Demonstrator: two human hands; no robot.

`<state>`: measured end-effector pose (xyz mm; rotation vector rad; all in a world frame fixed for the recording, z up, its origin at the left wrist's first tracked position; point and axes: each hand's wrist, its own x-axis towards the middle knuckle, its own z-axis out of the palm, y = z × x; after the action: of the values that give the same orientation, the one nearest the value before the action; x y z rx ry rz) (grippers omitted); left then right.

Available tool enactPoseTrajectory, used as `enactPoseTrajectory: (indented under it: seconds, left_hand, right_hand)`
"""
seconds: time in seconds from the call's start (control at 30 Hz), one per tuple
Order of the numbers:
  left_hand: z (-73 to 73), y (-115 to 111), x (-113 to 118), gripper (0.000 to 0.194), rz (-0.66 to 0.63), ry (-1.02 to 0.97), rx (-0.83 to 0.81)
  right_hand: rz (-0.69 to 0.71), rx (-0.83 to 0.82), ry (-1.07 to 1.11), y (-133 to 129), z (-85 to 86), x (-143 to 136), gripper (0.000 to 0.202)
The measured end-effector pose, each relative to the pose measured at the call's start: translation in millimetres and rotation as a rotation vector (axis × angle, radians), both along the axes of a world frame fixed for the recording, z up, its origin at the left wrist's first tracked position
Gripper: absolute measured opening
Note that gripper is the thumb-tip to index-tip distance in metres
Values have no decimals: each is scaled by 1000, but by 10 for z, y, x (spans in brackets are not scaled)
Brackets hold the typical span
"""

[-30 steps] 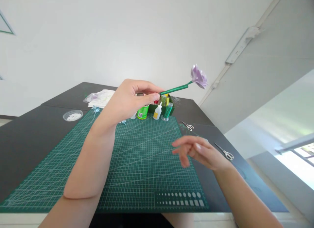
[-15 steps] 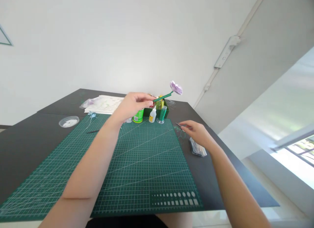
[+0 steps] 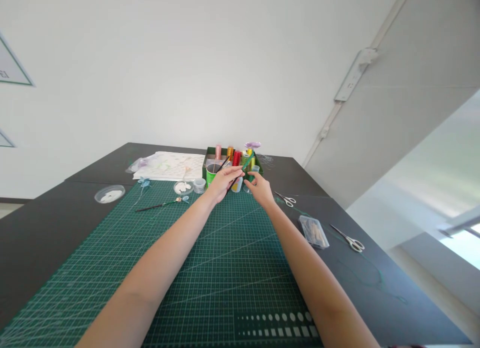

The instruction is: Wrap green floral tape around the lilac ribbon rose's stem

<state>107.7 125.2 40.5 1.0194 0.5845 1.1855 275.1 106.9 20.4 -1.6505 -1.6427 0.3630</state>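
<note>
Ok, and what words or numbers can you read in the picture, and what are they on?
"EI": on the wall sign at the left; it looks like that, but the picture's edge cuts it off.
Can: any writing is too small to read.
Bottle: any writing is too small and blurred to read.
Mat: no words or numbers I can read.

A white wall (image 3: 180,78) stands behind a dark table (image 3: 41,233), with part of a green-edged sign (image 3: 13,63) at far left, a white power strip (image 3: 352,78) fixed along a pale conduit (image 3: 391,19) on the right, a bright window (image 3: 468,245) at the right edge, and pale floor (image 3: 423,270) beside the table.
</note>
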Motion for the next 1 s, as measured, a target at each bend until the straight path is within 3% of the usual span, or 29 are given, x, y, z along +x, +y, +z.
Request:
enactPoseTrajectory:
  seconds: [0.13,0.3,0.5,0.67,0.87,1.0]
  left_hand:
    - [-9,86,175,25,-6,-48,-9]
    - [19,189,379,22,-12,-98,25]
    - [-51,354,432,20,26,-117,61]
    - [-154,445,396,21,68,-101,59]
    - [-146,418,391,17,62,-83,55]
    - [-129,388,400,16,52,-72,49]
  right_hand:
    - [18,5,-49,1,-15,10,30]
    - [50,16,-122,-45,5,-9,34]
    - [140,-69,-195,-43,49,-31,30]
    - [257,-222,-226,-46,211,64,30]
    - [432,-480,-227,-184,492,362,25]
    - [430,-731,-215,-295,578,646,16]
